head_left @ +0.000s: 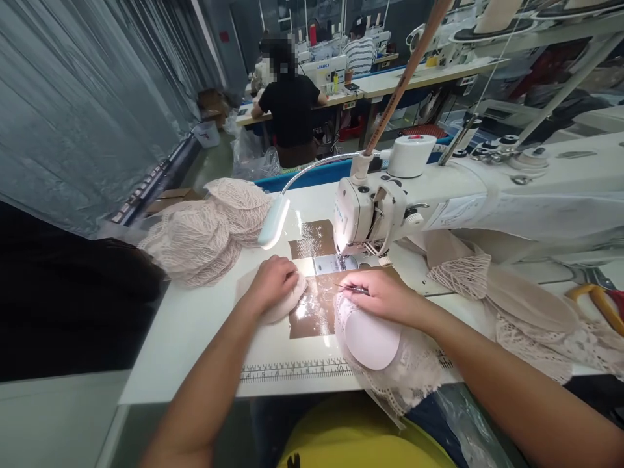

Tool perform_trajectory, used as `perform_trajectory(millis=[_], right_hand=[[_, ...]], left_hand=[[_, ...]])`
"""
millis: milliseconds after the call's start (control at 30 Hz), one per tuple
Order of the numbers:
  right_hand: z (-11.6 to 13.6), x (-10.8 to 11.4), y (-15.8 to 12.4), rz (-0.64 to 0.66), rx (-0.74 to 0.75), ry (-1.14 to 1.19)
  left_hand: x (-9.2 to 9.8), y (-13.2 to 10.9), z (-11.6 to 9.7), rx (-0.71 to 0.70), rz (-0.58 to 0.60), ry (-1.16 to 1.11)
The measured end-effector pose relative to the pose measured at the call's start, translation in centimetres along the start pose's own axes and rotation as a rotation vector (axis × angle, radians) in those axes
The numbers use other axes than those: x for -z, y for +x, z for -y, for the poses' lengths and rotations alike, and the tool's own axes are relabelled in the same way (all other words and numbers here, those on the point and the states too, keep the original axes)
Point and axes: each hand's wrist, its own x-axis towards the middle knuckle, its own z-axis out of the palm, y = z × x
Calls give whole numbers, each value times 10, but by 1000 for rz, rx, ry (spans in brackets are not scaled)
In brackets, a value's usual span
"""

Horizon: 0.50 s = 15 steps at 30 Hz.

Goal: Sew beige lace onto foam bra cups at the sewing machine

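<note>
My left hand is closed at the edge of a beige fabric cup piece, which lies on the table left of the needle area. In my right hand is a thin, dark pointed tool, tip toward the left; its exact kind is hard to make out. Below that hand lies a lace piece with a smooth pale cup, its lace trim hanging over the table's front edge. The sewing machine's head stands just behind my right hand, above a metal needle plate.
Stacked beige lace cups sit at the left. A lit lamp bends over the table. More lace pieces and yellow-handled scissors are at the right. A printed ruler runs along the front edge. A person in black sits beyond.
</note>
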Motion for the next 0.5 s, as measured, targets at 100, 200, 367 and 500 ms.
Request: perform_trajectory(millis=[100, 200, 367, 500], right_hand=[[10, -11, 16, -68, -58, 135], [15, -31, 32, -120, -45, 256], [11, -56, 44, -156, -62, 366], [5, -54, 41, -113, -52, 446]], left_hand=[[-4, -1, -7, -62, -36, -31], [-5, -6, -13, -144, -80, -112], [0, -14, -14, -51, -24, -341], [6, -16, -12, 87, 101, -620]])
